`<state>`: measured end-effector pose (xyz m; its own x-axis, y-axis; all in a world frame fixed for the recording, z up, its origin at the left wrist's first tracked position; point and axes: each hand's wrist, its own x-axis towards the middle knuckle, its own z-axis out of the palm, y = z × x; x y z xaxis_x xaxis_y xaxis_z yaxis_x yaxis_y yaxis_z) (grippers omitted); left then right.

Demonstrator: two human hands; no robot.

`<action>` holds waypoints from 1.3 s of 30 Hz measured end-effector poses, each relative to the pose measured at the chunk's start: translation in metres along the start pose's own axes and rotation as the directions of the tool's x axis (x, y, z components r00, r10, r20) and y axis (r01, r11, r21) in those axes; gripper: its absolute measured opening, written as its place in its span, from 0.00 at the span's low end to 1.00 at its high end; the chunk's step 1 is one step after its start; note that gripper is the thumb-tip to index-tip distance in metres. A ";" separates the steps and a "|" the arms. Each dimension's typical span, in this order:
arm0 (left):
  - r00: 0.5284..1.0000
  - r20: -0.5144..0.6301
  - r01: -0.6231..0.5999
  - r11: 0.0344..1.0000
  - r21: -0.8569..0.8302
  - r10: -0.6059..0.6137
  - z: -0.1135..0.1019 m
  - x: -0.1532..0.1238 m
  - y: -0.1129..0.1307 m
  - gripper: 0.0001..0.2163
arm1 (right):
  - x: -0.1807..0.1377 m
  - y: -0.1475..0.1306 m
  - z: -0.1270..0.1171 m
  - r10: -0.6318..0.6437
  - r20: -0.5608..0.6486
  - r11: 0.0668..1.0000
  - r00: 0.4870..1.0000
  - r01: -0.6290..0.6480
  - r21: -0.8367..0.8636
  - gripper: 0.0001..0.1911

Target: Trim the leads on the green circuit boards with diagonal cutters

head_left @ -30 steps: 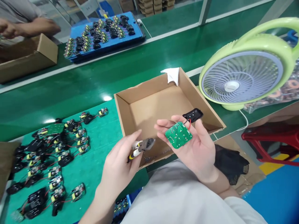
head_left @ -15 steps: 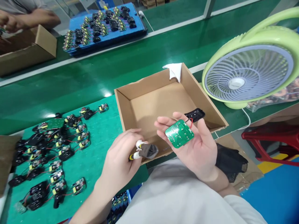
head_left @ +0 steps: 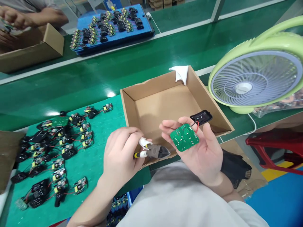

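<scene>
Seen from the head camera, a worker's left hand [head_left: 123, 148], left of centre in the frame, closes its grip around the handles of a pair of pliers [head_left: 157, 151], the blades pointing right. At centre right, the right hand [head_left: 199, 154] lies palm up with its grip wide and fingers loosely spread, a green circuit board [head_left: 184, 137] resting flat across fingers and palm. A red wire [head_left: 197, 126] and a black wire link the board to a black casing [head_left: 202, 117] just beyond the fingertips; whether the casing touches the carton wall cannot be told.

Compared with half a second earlier, the pliers reach farther right, and their head, turned more side-on, sits nearer the board's lower left edge, still apart from it. The board stays in the right palm, while the whole scene shifts slightly to the right in the frame.

Behind both hands stands a shallow cardboard carton [head_left: 165, 101], white material [head_left: 181, 75] draped over its far right corner. Wired assemblies [head_left: 68, 152] crowd a green mat [head_left: 101, 138] at left; more fill a blue tray [head_left: 146, 24] at upper left of centre. A co-worker's hand [head_left: 16, 17] shows at upper left, and a lime-rimmed fan [head_left: 243, 88] at right.
</scene>
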<state>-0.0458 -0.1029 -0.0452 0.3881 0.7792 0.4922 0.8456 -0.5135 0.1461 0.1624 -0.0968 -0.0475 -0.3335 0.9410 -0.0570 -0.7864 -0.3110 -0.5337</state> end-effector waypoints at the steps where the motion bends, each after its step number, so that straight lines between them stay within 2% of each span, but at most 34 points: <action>1: 1.000 0.004 -0.012 1.000 0.018 0.012 0.000 0.001 -0.001 0.01 | 0.000 0.000 0.000 -0.001 0.005 1.000 1.000 0.001 0.002 0.23; 5: 0.997 0.014 -0.074 0.997 0.035 0.073 -0.002 0.003 -0.005 0.02 | 0.000 -0.001 0.001 0.012 -0.005 1.000 1.000 -0.012 -0.003 0.22; 12: 0.988 0.047 -0.155 0.981 0.114 0.150 -0.011 0.006 -0.013 0.09 | -0.001 -0.001 0.003 -0.004 -0.020 1.000 1.000 0.004 -0.015 0.21; 18: 0.987 -0.022 -0.156 0.985 0.069 0.158 -0.007 0.004 -0.011 0.12 | -0.003 0.004 0.005 -0.070 -0.039 0.997 0.997 0.070 -0.014 0.20; 23: 0.996 -0.034 -0.082 0.996 0.024 0.083 -0.003 0.004 -0.010 0.06 | -0.003 0.007 0.005 -0.127 -0.041 0.991 0.991 0.125 -0.052 0.21; 28: 0.981 -0.048 -0.185 0.979 0.090 0.190 -0.002 0.010 -0.012 0.08 | -0.004 0.008 0.005 -0.112 -0.030 0.993 0.993 0.111 -0.050 0.24; 33: 0.981 -0.042 -0.185 0.977 0.108 0.190 0.002 0.012 -0.014 0.08 | -0.003 0.008 0.004 -0.110 -0.018 0.994 0.994 0.110 -0.028 0.26; 39: 0.977 -0.081 -0.184 0.972 0.145 0.197 0.003 0.010 -0.016 0.06 | -0.004 0.006 0.001 -0.104 -0.065 0.994 0.992 0.102 -0.042 0.22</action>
<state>-0.0538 -0.0854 -0.0453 0.5162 0.6310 0.5791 0.8039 -0.5903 -0.0733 0.1583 -0.1023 -0.0499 -0.2152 0.9750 -0.0554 -0.7940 -0.2077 -0.5714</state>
